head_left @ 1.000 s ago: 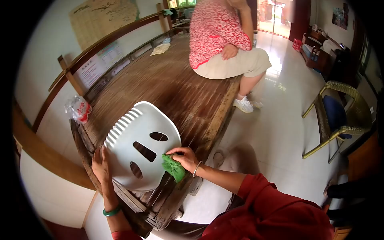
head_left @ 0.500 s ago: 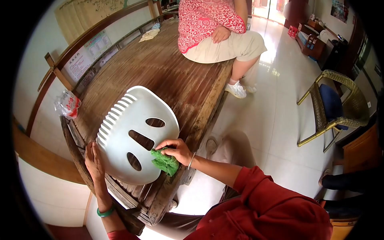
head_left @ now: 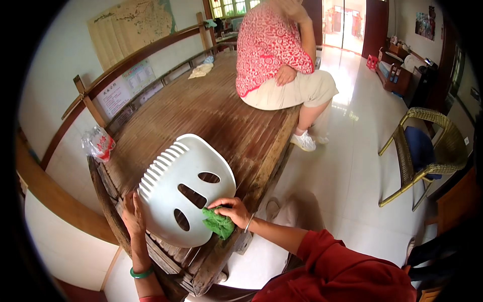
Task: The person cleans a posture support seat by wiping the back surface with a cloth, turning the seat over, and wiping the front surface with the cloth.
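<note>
A pale grey moulded plastic shell [head_left: 198,163], like a small chair's seat or back, stands on the end of a wooden slatted bed [head_left: 201,100]. It has rounded cut-outs and a row of ribs along its left edge. My left hand [head_left: 133,216] grips that left edge below the ribs, its thumb side partly hidden. My right hand [head_left: 232,211] is closed on a crumpled green cloth [head_left: 219,224], pressed against the shell's lower right edge beside the middle slot.
A seated person [head_left: 276,65] in a patterned red top occupies the bed's far right edge. A plastic bag with red print [head_left: 98,143] hangs at the left corner. To the right stands a woven armchair [head_left: 422,151] with a blue cushion. A pale cloth [head_left: 201,70] lies farther back.
The view has tilted upward, so everything sits lower and farther right in it. The seated person's one hand is now raised to the face. My hands keep their grips on cloth and shell.
</note>
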### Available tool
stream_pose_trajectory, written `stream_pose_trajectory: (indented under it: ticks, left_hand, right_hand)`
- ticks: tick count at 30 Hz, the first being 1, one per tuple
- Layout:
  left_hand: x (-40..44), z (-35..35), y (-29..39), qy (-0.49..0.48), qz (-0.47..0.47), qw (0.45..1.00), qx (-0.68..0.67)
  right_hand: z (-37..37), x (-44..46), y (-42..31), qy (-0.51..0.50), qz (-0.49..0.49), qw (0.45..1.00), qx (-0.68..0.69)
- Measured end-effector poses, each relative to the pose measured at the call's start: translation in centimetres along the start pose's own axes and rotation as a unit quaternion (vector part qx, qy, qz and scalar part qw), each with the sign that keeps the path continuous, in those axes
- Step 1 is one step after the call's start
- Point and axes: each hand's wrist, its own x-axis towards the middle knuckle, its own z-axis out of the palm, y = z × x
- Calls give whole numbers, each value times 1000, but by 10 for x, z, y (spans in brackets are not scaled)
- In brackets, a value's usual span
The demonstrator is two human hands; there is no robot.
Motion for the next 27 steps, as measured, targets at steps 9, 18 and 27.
stream_pose_trajectory:
  ticks: [9,18,27]
  left_hand:
    - [-2,-2,1,-9,-35,999,22]
    - [1,-2,-1,-29,-20,999,-21]
    - [0,-6,7,-47,-7,999,-26]
  right_hand:
    - [2,0,-1,5,4,1000,-13]
    - [2,1,-1,-5,0,1000,-3]
    - [2,1,-5,-5,5,1000,-6]
